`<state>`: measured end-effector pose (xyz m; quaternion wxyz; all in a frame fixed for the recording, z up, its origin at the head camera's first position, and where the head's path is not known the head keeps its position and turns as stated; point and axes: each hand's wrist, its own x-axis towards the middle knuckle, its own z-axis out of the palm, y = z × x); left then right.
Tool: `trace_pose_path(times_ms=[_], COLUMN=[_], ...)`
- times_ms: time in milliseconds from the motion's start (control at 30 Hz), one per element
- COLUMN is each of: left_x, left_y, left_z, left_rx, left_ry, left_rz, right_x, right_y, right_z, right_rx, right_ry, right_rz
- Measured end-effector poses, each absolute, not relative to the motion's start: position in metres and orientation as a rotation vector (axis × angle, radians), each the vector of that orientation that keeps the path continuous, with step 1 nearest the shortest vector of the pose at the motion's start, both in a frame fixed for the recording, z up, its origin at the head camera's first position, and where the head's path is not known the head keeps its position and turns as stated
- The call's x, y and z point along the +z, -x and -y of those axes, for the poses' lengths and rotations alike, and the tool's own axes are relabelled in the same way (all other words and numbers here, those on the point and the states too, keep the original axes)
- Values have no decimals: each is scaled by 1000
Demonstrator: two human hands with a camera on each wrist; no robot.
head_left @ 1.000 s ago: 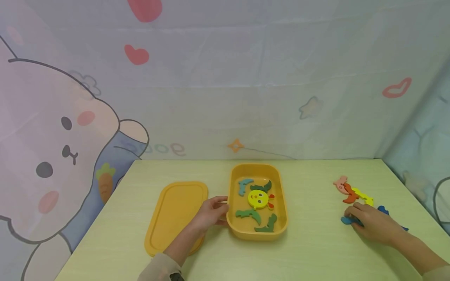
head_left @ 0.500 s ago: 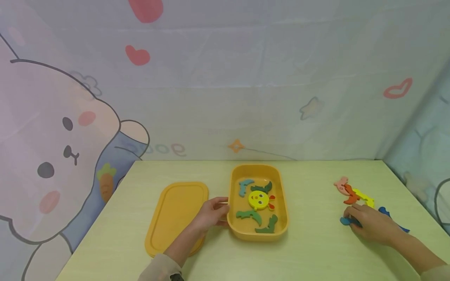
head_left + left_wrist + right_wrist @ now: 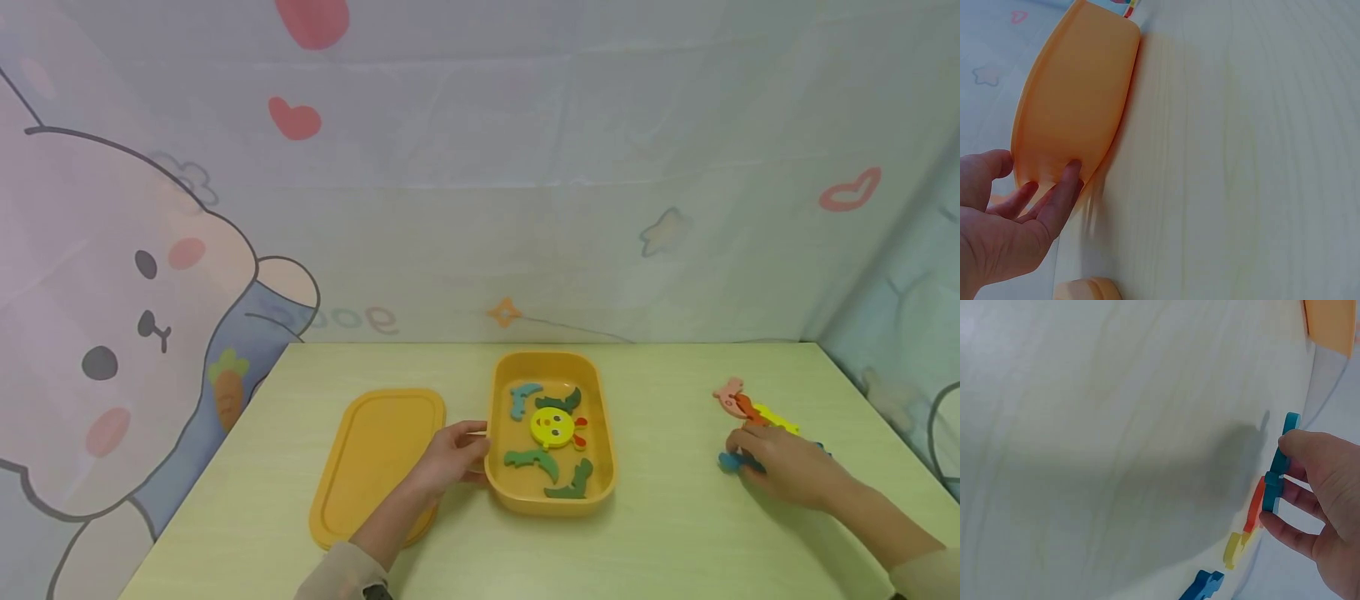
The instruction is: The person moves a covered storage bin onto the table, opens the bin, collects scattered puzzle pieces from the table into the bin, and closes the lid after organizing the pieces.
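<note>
Toy pinched in the right hand points lengthwise toward the box the relaxed left hand touches.

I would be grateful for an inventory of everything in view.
Table: 1, pale yellow, foreground.
Box: 1, amber, table's middle.
Lid: 1, amber, left of box.
Light blue piece: 1, light blue, box's far left.
Dark green pieces: 2, dark green, box's far right and near right.
Green piece: 1, green, box's near left.
Face piece: 1, yellow with red, box's middle.
Pink piece: 1, pink, table's right.
Orange piece: 1, orange, beside pink piece.
Yellow piece: 1, yellow, beside orange piece.
Blue piece: 1, blue, table's right, partly hidden.
Teal piece: 1, teal, table's right.
Backdrop: 1, pale, printed, behind table.
Sleeves: 2, beige, frame's bottom.
Wrist items: 2, black, sleeve cuffs.
Left hand: 1, bare, touching box.
Right hand: 1, bare, pinching teal piece.
</note>
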<state>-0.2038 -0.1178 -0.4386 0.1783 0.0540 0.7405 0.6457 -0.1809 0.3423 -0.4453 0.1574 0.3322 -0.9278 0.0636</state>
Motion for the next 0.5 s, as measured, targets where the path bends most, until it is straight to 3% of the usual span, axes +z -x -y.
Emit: trace_pose_path(times_ms=[500], left_x=[-441], left_y=[205], left_z=[119], left_rx=[1824], left_ry=[-156], left_rz=[-2090], right_x=[-415], right_y=[195], right_z=[-327], right_rx=[92], right_ry=[-970], right_rz=[2625])
